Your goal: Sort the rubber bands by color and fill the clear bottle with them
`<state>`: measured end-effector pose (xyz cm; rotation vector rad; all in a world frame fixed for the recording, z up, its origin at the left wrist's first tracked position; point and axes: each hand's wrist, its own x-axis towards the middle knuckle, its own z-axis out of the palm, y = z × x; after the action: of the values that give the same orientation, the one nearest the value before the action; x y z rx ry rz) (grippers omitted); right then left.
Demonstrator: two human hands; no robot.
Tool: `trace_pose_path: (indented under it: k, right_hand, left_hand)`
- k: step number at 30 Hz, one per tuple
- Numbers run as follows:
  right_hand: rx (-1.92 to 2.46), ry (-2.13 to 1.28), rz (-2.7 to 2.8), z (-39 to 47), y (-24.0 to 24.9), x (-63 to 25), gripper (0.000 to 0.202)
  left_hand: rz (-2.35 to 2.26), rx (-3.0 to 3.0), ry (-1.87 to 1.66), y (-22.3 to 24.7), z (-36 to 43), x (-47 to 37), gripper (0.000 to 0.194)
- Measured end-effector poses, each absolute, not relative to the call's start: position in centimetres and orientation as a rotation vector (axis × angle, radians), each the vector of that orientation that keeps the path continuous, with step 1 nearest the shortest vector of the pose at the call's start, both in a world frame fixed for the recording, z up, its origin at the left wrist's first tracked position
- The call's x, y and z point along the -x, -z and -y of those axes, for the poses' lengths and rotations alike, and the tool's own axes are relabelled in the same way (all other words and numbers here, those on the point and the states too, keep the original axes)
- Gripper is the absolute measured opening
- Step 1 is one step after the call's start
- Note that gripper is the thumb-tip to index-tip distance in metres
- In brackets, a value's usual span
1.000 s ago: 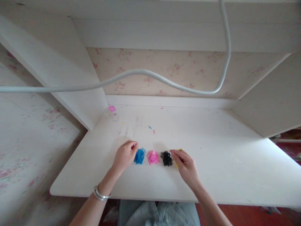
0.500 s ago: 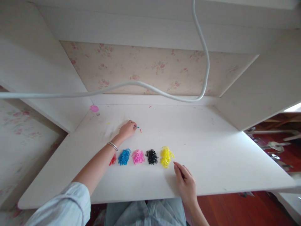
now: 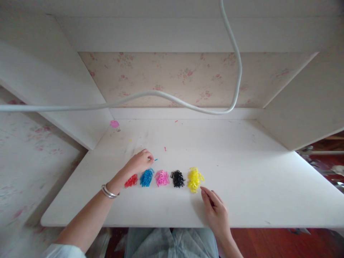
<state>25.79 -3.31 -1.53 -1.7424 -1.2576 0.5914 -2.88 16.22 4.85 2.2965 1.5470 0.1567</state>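
My left hand (image 3: 141,160) pinches a short, thin blue band-like piece (image 3: 156,159) between thumb and fingertips, just above and behind the blue pile (image 3: 146,178). Under the wrist's right side lies the red pile (image 3: 131,180). Further right in the same row are a pink pile (image 3: 162,178), a black pile (image 3: 177,178) and a yellow pile (image 3: 195,179), all of small, thin, looped pieces. My right hand (image 3: 217,211) rests at the desk's front, its thumb and forefinger closed together beside the yellow pile. Whatever those fingers hold, if anything, is hidden.
The white desk (image 3: 249,179) has side panels and a shelf above. A white cable (image 3: 150,94) hangs across the view. A loose red piece (image 3: 165,148), a pink round patch (image 3: 114,124) and small specks lie toward the back.
My left hand has drawn back toward me with the blue piece, from the desk's rear area to near the blue pile. The red pile is more exposed. My right hand stays beside the yellow pile.
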Motion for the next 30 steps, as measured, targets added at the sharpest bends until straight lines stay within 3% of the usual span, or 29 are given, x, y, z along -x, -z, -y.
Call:
trace_pose_path:
  k: [9,30]
  right_hand:
    - [1.736,-0.59,1.272,3.4,1.6,-25.6,0.037]
    - [1.732,-0.593,1.275,3.8,1.7,-25.5,0.035]
  left_hand:
    - [-1.59,-2.264,-0.034,-4.3,-12.7,4.4,0.02]
    - [-1.807,-2.324,-0.176,-1.9,-19.2,-5.2,0.028]
